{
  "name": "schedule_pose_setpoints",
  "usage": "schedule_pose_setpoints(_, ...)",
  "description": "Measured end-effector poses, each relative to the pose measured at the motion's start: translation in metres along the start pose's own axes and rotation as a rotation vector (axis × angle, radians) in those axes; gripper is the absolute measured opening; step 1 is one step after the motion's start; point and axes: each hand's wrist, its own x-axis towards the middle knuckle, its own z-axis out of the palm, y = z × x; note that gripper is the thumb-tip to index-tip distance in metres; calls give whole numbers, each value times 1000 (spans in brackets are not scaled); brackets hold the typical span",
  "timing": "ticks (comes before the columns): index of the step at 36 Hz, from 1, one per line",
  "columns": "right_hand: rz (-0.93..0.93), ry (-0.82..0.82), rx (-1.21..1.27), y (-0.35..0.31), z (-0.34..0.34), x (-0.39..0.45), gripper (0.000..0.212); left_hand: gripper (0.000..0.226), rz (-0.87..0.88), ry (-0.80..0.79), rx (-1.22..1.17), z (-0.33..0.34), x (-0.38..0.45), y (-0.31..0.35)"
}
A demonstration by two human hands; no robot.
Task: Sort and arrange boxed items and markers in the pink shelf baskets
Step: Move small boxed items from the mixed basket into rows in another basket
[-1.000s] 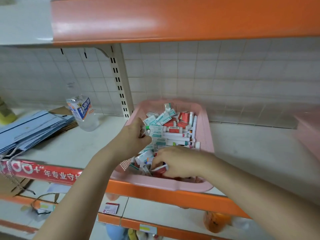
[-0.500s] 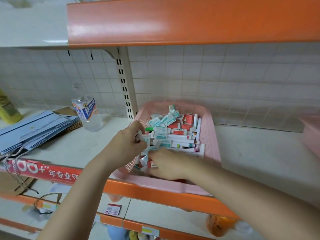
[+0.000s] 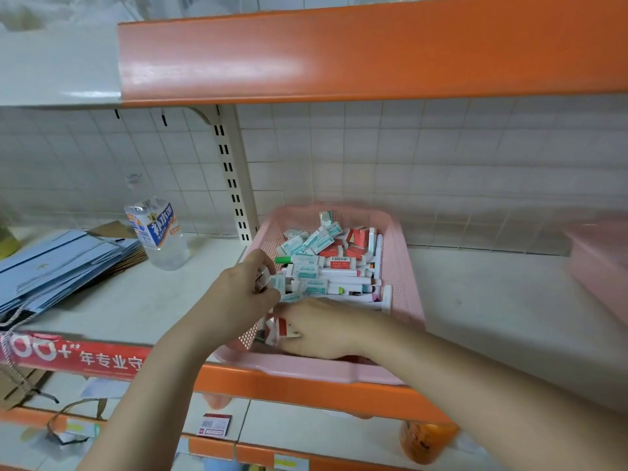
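Plastic mesh formed the walls of the pink rectangular basket (image 3: 397, 266), which was set on the white shelf (image 3: 492, 300) with its smooth front rim at the orange metal edge. It was filled with a loose heap of small white cardboard boxes printed teal or red (image 3: 317, 239) and white cylindrical markers (image 3: 343, 273) laid side by side. Over the basket's near left corner the left hand (image 3: 238, 294) was raised, its fingers curled round several small boxes. Just below and beside it, low inside the front of the basket, the right hand (image 3: 323, 329) was bent at the wrist, a red-and-white box (image 3: 283, 329) pinched in its fingers. Both forearms were reached in from below. A clear plastic bottle (image 3: 156, 232) was stood to the left, beside flat blue paper bags (image 3: 61, 263).
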Motion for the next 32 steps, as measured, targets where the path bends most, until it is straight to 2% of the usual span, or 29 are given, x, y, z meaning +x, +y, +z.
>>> schedule_pose_setpoints(5, 102, 64, 88, 8, -11, -16, 15, 14, 33, 30, -3, 4, 3, 5)
schedule_pose_setpoints(10, 216, 191, 205, 25, -25, -49, 8, 9, 71, 12, -17, 15, 10, 22)
schedule_pose_setpoints(13, 292, 277, 237, 37, -31, -75, 24, 9, 117, -17, -62, 25, 15, 43)
schedule_pose_setpoints(16, 351, 345, 245, 49, -34, -105, 30, 8, 194, -40, -48, 41, 19, 69)
schedule_pose_setpoints(24, 466, 470, 278, 71, -37, -186, 18, 8, 295, -163, -41, 84, 23, 131)
schedule_pose_setpoints(32, 548, 521, 263, 97, -45, -266, 11, 11, 342, -118, -23, 121, 7, 194)
